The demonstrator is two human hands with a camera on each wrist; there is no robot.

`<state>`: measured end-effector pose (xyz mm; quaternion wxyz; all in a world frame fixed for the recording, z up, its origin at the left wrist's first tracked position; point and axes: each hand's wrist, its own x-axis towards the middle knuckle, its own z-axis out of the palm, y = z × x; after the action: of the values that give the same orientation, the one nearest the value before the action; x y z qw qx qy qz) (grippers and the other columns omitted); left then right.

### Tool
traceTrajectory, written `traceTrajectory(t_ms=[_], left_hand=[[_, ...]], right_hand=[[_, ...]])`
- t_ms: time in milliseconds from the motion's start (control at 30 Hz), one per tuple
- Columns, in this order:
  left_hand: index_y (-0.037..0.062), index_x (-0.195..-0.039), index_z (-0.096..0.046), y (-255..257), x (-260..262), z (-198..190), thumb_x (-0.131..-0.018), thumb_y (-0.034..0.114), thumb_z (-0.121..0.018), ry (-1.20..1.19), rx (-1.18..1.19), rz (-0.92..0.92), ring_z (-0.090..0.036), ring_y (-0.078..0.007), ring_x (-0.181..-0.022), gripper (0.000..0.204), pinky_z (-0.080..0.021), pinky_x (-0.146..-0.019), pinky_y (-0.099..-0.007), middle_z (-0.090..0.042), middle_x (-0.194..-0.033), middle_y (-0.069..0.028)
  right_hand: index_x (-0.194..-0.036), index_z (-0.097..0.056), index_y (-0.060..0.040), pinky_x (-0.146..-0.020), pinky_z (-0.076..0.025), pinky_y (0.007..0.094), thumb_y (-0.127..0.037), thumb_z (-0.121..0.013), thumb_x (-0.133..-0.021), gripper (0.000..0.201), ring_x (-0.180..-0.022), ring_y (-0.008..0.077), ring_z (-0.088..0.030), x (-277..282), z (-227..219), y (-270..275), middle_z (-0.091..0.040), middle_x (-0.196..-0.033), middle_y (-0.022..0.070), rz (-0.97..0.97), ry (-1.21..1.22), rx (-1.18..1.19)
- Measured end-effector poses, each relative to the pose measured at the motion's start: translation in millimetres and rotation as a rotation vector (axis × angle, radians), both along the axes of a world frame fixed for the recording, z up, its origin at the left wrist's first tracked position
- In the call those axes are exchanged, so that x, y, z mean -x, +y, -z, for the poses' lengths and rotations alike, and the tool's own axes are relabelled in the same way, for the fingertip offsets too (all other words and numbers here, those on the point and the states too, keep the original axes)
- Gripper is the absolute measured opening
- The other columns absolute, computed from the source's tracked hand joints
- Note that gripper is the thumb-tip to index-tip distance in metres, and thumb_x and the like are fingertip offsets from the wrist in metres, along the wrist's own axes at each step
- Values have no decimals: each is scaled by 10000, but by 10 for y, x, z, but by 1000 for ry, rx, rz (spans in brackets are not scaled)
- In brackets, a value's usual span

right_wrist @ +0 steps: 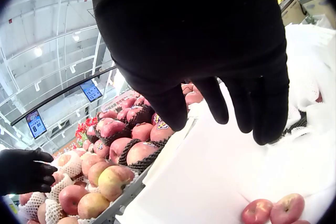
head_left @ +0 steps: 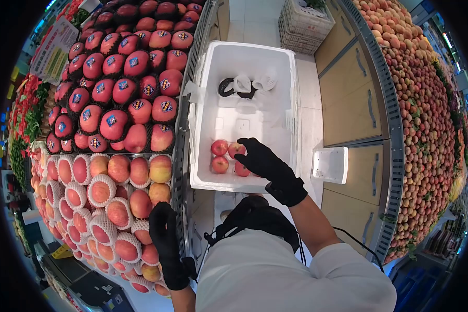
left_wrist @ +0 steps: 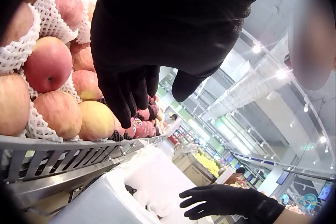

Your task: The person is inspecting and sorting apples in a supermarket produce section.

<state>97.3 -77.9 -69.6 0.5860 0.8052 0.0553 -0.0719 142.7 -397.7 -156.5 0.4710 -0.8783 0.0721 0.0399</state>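
Observation:
My black-gloved right hand (head_left: 265, 161) is over the near end of a white foam box (head_left: 205, 179), holding nothing. Its fingers hang loosely apart in the right wrist view. Several red apples (head_left: 220, 165) lie below it on the box floor, one partly hidden behind its fingertips in the head view. My left hand (head_left: 166, 242), also black-gloved, is beside the right edge of the apple display, near a yellowish-red apple (head_left: 159, 193). In the left wrist view its fingers reach downward with the thumb apart and nothing between them; the display's apples (left_wrist: 48, 64) are just beside it.
Dark red stickered apples (head_left: 112, 122) in black nets fill the far part of the display; apples in white foam nets (head_left: 102, 191) are nearer. Loose nets (head_left: 243, 84) lie at the box's far end. A small foam tray (head_left: 331, 165), cabinets (head_left: 351, 88) and piled fruit (head_left: 424, 114) are to the right.

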Motion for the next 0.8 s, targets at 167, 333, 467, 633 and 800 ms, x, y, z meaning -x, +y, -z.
traceTrajectory(t_ms=[167,333,467,633,800], left_hand=[[-9,-1193,-536,-137,-55,-46,-911,15,-591,-7,3,7,-561,-175,-1049,289,-449,-943,-306,-578,-1123,-72],[-9,-1188,-538,-83,-84,67,-902,15,-600,-11,11,18,-562,-179,-1045,293,-442,-948,-311,-580,-1109,-71],[-9,-1183,-539,-2,-117,179,-896,15,-608,-1,25,27,-563,-182,-1042,297,-437,-953,-314,-582,-1098,-69],[-5,-1179,-538,-153,-144,51,-894,10,-606,-13,-24,-26,-558,-176,-1032,294,-439,-939,-309,-579,-1085,-64],[9,-1159,-537,-113,-200,127,-902,5,-593,49,-55,-13,-548,-154,-994,263,-451,-890,-282,-566,-1059,-48]], right_hand=[[-1275,-513,-17,-919,-471,419,-285,-658,-871,507,-1084,362,-577,-413,276,-39,-584,-1157,213,162,-99,-27],[-1300,-469,23,-955,-455,430,-271,-653,-854,564,-1124,389,-546,-808,643,-126,-543,-1210,265,248,-138,16],[-1298,-450,59,-938,-463,453,-273,-668,-828,615,-1104,423,-543,-1039,934,-215,-548,-1181,297,289,-175,133],[-1287,-448,47,-874,-492,491,-237,-660,-782,617,-1024,474,-565,-1402,1339,-427,-568,-1095,327,408,-43,137],[-1243,-486,19,-803,-519,487,-146,-596,-761,521,-928,440,-607,-1764,1827,-900,-593,-1014,310,515,18,104]])
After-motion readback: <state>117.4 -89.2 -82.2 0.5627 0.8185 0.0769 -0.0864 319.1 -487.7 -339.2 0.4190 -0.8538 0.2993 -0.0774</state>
